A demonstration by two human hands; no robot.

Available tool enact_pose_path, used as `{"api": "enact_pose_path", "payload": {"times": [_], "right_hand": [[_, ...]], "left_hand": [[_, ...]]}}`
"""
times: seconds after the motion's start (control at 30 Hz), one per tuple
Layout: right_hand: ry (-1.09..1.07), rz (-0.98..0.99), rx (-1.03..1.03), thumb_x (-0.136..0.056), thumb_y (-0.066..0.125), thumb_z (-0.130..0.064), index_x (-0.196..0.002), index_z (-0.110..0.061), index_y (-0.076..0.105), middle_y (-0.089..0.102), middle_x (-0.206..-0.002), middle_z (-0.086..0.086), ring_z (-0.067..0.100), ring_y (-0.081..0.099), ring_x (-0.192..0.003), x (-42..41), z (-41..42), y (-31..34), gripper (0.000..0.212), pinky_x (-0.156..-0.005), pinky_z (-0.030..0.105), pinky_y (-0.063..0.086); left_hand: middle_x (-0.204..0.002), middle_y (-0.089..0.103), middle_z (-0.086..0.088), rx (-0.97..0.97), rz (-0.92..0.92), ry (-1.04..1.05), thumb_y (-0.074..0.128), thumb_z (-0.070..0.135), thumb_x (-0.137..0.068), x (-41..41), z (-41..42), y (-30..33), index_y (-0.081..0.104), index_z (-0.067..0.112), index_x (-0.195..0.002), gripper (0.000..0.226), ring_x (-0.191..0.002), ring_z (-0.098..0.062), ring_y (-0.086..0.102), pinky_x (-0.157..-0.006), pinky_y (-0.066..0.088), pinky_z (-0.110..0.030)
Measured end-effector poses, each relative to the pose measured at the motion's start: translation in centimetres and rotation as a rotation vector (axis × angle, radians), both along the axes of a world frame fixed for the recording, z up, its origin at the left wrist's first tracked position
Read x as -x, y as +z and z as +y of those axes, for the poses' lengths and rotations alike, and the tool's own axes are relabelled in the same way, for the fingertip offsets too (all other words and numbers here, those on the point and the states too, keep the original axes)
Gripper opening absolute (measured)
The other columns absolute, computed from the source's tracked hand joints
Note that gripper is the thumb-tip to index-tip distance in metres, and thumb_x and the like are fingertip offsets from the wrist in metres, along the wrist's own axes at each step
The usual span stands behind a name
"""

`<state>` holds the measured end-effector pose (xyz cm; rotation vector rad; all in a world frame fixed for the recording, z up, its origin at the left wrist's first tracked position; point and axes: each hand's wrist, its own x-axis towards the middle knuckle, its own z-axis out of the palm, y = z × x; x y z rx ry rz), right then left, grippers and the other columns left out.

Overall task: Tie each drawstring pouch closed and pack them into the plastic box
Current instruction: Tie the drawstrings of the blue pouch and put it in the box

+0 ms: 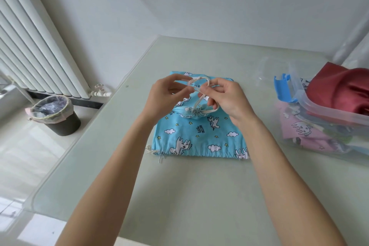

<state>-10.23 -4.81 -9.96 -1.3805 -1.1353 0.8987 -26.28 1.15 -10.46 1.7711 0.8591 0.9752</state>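
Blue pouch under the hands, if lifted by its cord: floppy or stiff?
Probably floppy: the blue pouch lies flat and creased on the table. Likely light, since it looks empty. The cord, pinched by left hand and right hand, should cinch, bunching the cloth.

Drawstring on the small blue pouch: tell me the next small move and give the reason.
Probably pull the two hands apart to draw the loop down into a knot. The left hand and right hand each pinch the cream drawstring, which forms an open, crossed loop above the small blue pouch. Its mouth is already gathered, but the cord looks slack, so no tight knot shows yet.
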Motion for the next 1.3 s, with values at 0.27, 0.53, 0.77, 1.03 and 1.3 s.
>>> {"api": "enact_pose_path", "payload": {"times": [0.27,0.53,0.77,1.03,1.3], "right_hand": [[0.15,0.182,-0.048,-0.088,0.059,-0.003,-0.087,-0.012,0.064,0.067,-0.075,0.001,0.008,0.062,-0.066,-1.2,-0.4,0.7,0.01,-0.067,0.018,0.052],[0.025,-0.33,-0.176,-0.078,0.072,-0.002,-0.091,-0.018,0.066,0.069,-0.091,-0.007,0.006,0.066,-0.078,-1.8,-0.3,0.3,0.021,-0.078,0.022,0.054],[0.026,-0.368,-0.279,-0.074,0.075,-0.003,-0.085,-0.013,0.066,0.065,-0.09,-0.005,0.012,0.069,-0.083,-1.0,0.0,-0.3,0.017,-0.08,0.026,0.055],[-0.078,-0.52,-0.26,-0.079,0.073,-0.02,-0.089,-0.017,0.076,0.073,-0.076,0.001,0.012,0.069,-0.068,-3.0,-0.5,-0.4,0.011,-0.073,0.038,0.056],[-0.15,-0.763,-0.032,-0.082,0.068,-0.021,-0.075,-0.026,0.069,0.067,-0.06,-0.004,-0.002,0.061,-0.051,-5.7,-1.0,-0.1,0.008,-0.063,0.014,0.046]], "left_hand": [[-0.106,0.069,0.0,0.041,0.054,-0.189,0.063,0.005,-0.086,-0.8,-0.7,-1.5,0.051,0.023,-0.125,0.045,-0.099,-0.012,0.065,-0.092,0.049,-0.026],[-0.094,0.07,-0.003,0.127,-0.1,-0.095,0.05,0.004,-0.092,-0.9,-0.6,-1.0,0.059,0.017,-0.114,0.027,-0.065,-0.016,0.065,-0.071,0.052,-0.026],[-0.098,0.072,-0.004,0.112,0.001,-0.146,0.062,0.011,-0.089,-1.3,-0.7,-1.6,0.063,0.015,-0.111,0.022,-0.072,-0.021,0.065,-0.066,0.053,-0.027],[-0.073,0.061,0.021,-0.237,0.247,0.112,0.063,0.029,-0.088,0.5,0.5,-2.5,0.072,0.026,-0.09,0.009,-0.066,0.0,0.051,-0.062,0.04,-0.012],[-0.115,0.065,0.005,0.359,-0.368,-0.101,0.044,0.018,-0.099,1.8,0.0,-1.8,0.051,0.017,-0.079,0.02,-0.109,-0.014,0.06,-0.095,0.048,-0.029]]}}
